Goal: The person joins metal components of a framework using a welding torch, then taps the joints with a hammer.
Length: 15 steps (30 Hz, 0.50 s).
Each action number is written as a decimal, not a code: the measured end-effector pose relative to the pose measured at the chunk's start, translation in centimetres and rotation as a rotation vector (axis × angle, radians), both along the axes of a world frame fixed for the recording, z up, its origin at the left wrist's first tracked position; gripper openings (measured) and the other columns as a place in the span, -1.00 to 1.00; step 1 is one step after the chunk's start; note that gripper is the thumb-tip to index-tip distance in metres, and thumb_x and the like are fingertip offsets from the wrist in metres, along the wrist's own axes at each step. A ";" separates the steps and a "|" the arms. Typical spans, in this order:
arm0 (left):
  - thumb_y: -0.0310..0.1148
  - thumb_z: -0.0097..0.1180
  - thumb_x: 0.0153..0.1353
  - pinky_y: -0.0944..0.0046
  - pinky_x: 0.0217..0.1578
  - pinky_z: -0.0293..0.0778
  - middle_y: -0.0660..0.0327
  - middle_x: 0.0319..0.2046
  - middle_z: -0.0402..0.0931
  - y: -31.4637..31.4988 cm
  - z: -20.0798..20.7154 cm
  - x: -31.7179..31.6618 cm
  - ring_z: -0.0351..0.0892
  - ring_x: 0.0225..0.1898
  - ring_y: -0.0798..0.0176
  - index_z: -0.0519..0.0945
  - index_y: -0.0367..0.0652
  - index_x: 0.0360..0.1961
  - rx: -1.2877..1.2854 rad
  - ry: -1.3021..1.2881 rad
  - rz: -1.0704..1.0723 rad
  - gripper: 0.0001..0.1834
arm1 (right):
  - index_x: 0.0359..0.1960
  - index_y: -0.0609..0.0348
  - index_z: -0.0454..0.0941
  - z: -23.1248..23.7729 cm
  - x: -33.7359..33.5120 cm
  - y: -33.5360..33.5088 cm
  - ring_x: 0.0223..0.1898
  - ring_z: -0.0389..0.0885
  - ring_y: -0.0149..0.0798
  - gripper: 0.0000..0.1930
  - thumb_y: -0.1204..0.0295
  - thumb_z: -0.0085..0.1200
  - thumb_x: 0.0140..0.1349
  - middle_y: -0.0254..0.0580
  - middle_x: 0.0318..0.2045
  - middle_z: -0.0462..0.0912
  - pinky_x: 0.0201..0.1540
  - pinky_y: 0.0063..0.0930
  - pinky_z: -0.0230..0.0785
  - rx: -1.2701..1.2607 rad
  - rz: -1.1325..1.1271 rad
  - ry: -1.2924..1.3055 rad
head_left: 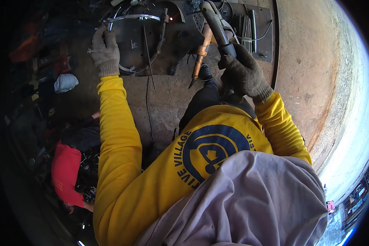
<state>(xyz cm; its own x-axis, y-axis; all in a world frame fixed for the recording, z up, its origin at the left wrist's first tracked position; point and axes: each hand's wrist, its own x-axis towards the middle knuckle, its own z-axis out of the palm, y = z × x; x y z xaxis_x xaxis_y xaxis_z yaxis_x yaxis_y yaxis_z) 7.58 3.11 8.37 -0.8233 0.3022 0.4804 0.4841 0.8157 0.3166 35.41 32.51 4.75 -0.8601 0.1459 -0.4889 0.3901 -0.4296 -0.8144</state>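
Note:
My left hand [105, 51], in a grey-brown knit glove, reaches to the table's left side. Its fingers close at the left end of a curved metal bar [137, 17], by a short bright upright piece. My right hand [248, 74], gloved alike, is wrapped around the lower end of a dark grey tubular handle [215, 26] with a bent far end. Left of that handle, a copper-coloured tool [201, 51] with a dark pointed tip slants down past the table edge. A small red glow shows on an upright rusty bar [166, 18] beside the curved bar.
The dark metal table [176, 49] bears a thin rod [147, 49], a ring-shaped bar and a cable. Several thin rods [245, 28] lie at its right. At the lower left is a person in a red shirt [65, 172]. A grey cloth [65, 83] lies further left.

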 end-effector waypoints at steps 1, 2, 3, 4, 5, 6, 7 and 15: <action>-0.32 0.19 0.28 0.13 -0.13 0.59 0.01 -0.23 0.68 0.1 0.0 0.2 0.69 -0.21 -0.01 0.65 -0.22 -0.08 0.006 -0.002 -0.009 -0.75 | 0.30 0.21 0.29 0.3 -0.8 0.1 -0.48 0.58 -0.44 -0.46 0.26 0.15 0.40 -0.24 -0.28 0.62 -0.43 -0.52 0.48 0.008 -0.002 -0.001; -0.32 0.20 0.28 0.13 -0.13 0.59 0.02 -0.22 0.69 -0.2 0.0 0.4 0.70 -0.21 -0.02 0.65 -0.23 -0.08 0.009 -0.009 -0.013 -0.74 | 0.29 0.22 0.32 0.9 -1.4 0.2 -0.47 0.58 -0.44 -0.48 0.26 0.15 0.40 -0.24 -0.27 0.63 -0.43 -0.53 0.48 -0.010 0.011 -0.007; -0.32 0.20 0.28 0.13 -0.13 0.59 0.02 -0.22 0.69 -0.6 -0.2 0.2 0.70 -0.21 -0.02 0.65 -0.23 -0.08 0.013 -0.015 -0.009 -0.74 | 0.28 0.22 0.35 1.4 -2.0 0.3 -0.47 0.59 -0.45 -0.49 0.25 0.15 0.40 -0.25 -0.27 0.63 -0.43 -0.54 0.48 -0.028 0.024 -0.014; -0.34 0.20 0.28 0.13 -0.13 0.60 0.02 -0.21 0.68 -0.9 -0.4 -0.1 0.70 -0.19 -0.01 0.64 -0.24 -0.08 -0.006 0.038 -0.069 -0.75 | 0.28 0.22 0.35 1.9 -2.7 0.3 -0.47 0.59 -0.45 -0.49 0.25 0.15 0.40 -0.25 -0.27 0.63 -0.43 -0.54 0.48 -0.023 0.027 -0.021; -0.35 0.19 0.28 0.13 -0.12 0.60 0.02 -0.20 0.68 -1.0 -0.5 -0.2 0.70 -0.18 -0.01 0.64 -0.24 -0.08 -0.023 0.088 -0.128 -0.75 | 0.28 0.22 0.36 2.3 -3.2 0.4 -0.45 0.59 -0.45 -0.49 0.26 0.16 0.40 -0.24 -0.26 0.64 -0.41 -0.56 0.49 -0.015 0.019 -0.036; -0.35 0.19 0.28 0.13 -0.12 0.60 0.02 -0.20 0.68 -1.1 -0.6 -0.1 0.70 -0.18 -0.01 0.64 -0.24 -0.08 -0.017 0.080 -0.125 -0.75 | 0.28 0.22 0.37 2.5 -3.7 0.5 -0.43 0.60 -0.44 -0.49 0.26 0.16 0.40 -0.24 -0.24 0.64 -0.39 -0.57 0.49 -0.006 0.012 -0.050; -0.35 0.19 0.28 0.14 -0.12 0.60 0.02 -0.18 0.68 -1.0 -0.7 0.1 0.69 -0.17 -0.01 0.63 -0.23 -0.07 -0.069 0.124 -0.130 -0.75 | 0.28 0.22 0.37 2.4 -3.9 0.6 -0.43 0.60 -0.44 -0.49 0.26 0.16 0.40 -0.24 -0.24 0.64 -0.39 -0.57 0.49 -0.001 0.016 -0.059; -0.40 0.23 0.25 0.15 -0.09 0.58 0.01 -0.13 0.67 -0.6 0.5 0.3 0.68 -0.12 0.00 0.61 -0.23 -0.02 -0.164 0.136 -0.152 -0.72 | 0.31 0.26 0.36 1.7 -6.7 2.0 -0.23 0.57 -0.45 -0.44 0.27 0.19 0.36 -0.20 -0.14 0.61 -0.28 -0.56 0.50 -0.059 0.141 -0.106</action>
